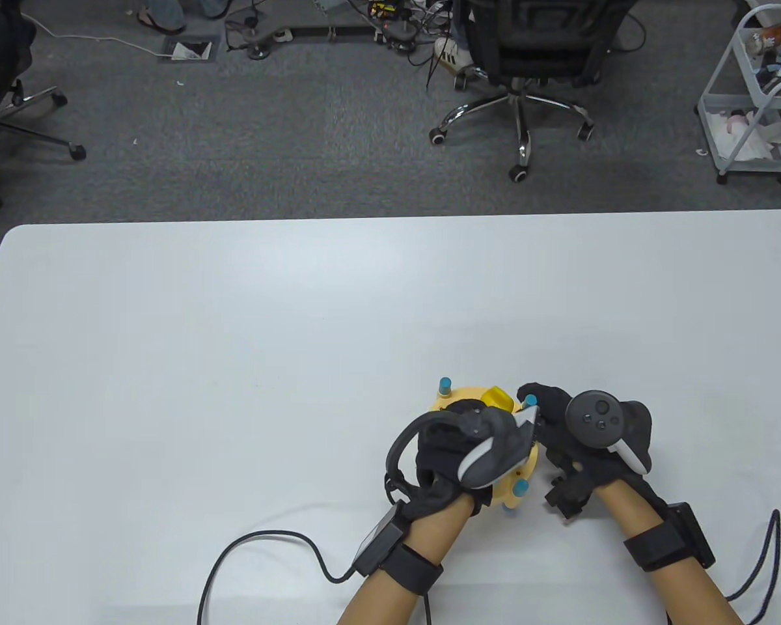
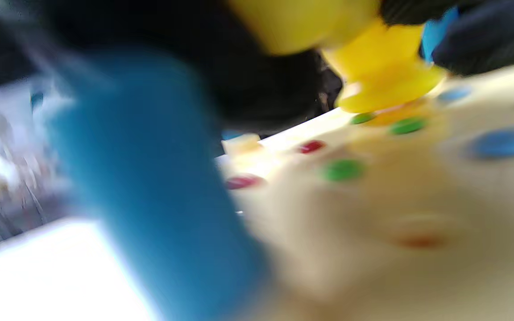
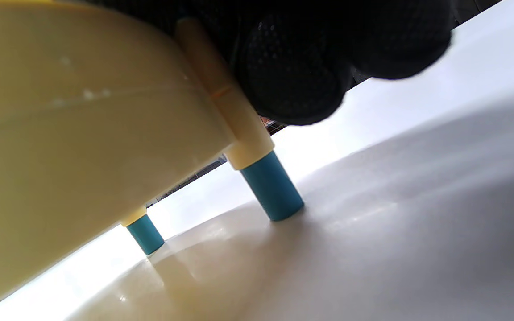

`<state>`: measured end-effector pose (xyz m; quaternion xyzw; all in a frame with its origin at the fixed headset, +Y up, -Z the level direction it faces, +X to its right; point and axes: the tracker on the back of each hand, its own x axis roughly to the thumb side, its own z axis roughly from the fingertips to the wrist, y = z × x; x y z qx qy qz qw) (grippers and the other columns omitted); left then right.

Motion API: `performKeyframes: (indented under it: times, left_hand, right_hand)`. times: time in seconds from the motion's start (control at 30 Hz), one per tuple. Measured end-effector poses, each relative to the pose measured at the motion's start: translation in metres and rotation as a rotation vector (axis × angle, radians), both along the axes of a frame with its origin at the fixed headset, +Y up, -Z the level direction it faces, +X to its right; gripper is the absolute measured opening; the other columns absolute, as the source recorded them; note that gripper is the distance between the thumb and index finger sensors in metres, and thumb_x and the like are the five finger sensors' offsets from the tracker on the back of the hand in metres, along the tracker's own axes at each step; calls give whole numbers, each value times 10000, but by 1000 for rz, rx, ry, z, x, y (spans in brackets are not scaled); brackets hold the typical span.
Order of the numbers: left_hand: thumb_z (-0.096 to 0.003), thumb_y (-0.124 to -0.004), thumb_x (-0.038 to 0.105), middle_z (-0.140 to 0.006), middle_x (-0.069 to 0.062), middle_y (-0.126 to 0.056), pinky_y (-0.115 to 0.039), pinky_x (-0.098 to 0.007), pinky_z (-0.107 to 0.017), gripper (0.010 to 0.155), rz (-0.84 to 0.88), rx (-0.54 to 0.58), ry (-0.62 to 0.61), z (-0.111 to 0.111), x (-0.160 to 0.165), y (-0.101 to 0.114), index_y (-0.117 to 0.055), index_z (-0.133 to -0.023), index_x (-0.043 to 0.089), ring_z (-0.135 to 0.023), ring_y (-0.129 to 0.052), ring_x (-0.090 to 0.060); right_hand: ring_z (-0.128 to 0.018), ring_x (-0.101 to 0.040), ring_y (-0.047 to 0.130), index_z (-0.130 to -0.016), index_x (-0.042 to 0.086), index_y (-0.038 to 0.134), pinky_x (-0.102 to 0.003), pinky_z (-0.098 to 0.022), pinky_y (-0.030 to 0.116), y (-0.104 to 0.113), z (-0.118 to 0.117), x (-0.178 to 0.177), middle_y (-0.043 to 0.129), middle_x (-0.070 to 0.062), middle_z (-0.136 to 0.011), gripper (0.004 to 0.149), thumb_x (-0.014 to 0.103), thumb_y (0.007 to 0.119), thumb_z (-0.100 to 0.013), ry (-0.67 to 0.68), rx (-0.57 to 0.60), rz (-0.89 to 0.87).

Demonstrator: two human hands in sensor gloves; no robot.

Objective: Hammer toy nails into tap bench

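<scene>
The cream round tap bench (image 1: 526,470) stands on blue legs (image 3: 272,187) near the table's front edge. My left hand (image 1: 468,449) lies over its top and grips a toy hammer. The hammer's blurred blue handle (image 2: 150,178) runs close past the left wrist camera. Its yellow head (image 1: 498,398) rests face down on the bench top (image 2: 382,80). Red, green and blue nail heads (image 2: 341,170) sit flush in the bench top (image 2: 417,196). My right hand (image 1: 547,416) holds the bench's right side, its fingers (image 3: 292,67) curled on a corner post (image 3: 239,129).
The white table (image 1: 234,358) spreads wide to the left and far side. A black cable (image 1: 267,540) loops from my left wrist, and another (image 1: 765,553) hangs off the right wrist. Office chairs (image 1: 520,58) and a cart (image 1: 755,97) stand on the floor beyond.
</scene>
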<state>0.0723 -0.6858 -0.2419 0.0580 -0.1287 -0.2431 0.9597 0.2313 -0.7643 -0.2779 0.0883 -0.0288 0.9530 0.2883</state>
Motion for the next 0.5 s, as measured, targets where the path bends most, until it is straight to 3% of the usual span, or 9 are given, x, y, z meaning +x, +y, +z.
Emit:
performKeyframes:
  times: [0.03, 0.1, 0.17, 0.23, 0.33, 0.4, 0.5]
  left_hand:
    - [-334, -656, 561, -461, -66, -1037, -843, -319, -118, 638, 4, 85, -7, 4, 5, 6, -847, -809, 180, -183, -1049, -211]
    - [-345, -646, 551, -464, -79, -1029, -835, -328, -114, 641, 183, 158, -2, 13, 0, 22, -831, -815, 156, -179, -1043, -217]
    - [-351, -681, 526, -463, -130, -1027, -820, -359, -111, 642, 390, 144, -10, 18, -12, 38, -843, -817, 116, -176, -1033, -263]
    - [-360, -673, 534, -477, -121, -1020, -819, -352, -122, 643, 420, 126, 10, 20, -24, 49, -827, -830, 123, -196, -1029, -255]
    - [-363, -663, 546, -488, -107, -1019, -827, -346, -131, 643, 493, 197, 50, 24, -56, 64, -819, -836, 141, -204, -1035, -240]
    - [-366, -662, 547, -490, -108, -1021, -833, -354, -144, 645, 580, 168, 88, 23, -77, 65, -817, -840, 139, -213, -1039, -240]
    - [-375, -661, 547, -492, -116, -1018, -835, -361, -157, 646, 770, 30, 187, 15, -124, 48, -811, -845, 130, -227, -1042, -242]
  right_hand:
    - [-493, -187, 944, -928, 185, 684, -362, -388, 812, 0, 0, 0, 839, -143, -818, 581, 471, 660, -423, -2, 1, 0]
    - [-493, -188, 943, -929, 185, 683, -362, -388, 812, 0, 0, 0, 838, -143, -819, 582, 473, 660, -423, 1, -1, -1]
    - [-494, -188, 943, -929, 185, 683, -362, -388, 812, 0, 0, 0, 838, -143, -819, 581, 472, 659, -424, -2, -1, 0]
    - [-495, -187, 943, -929, 186, 682, -362, -390, 812, 0, 0, 0, 837, -143, -820, 582, 473, 659, -423, -1, -2, 0]
    - [-494, -189, 942, -929, 186, 684, -364, -388, 811, -1, 0, 0, 836, -146, -820, 583, 474, 659, -423, 0, -8, -7]
    - [-493, -189, 943, -931, 183, 682, -363, -387, 812, 0, 1, 0, 836, -146, -821, 585, 474, 657, -423, -5, -5, -3]
    - [-493, -187, 943, -931, 184, 683, -362, -388, 811, -1, 1, 0, 838, -144, -819, 585, 476, 656, -425, -7, -2, -4]
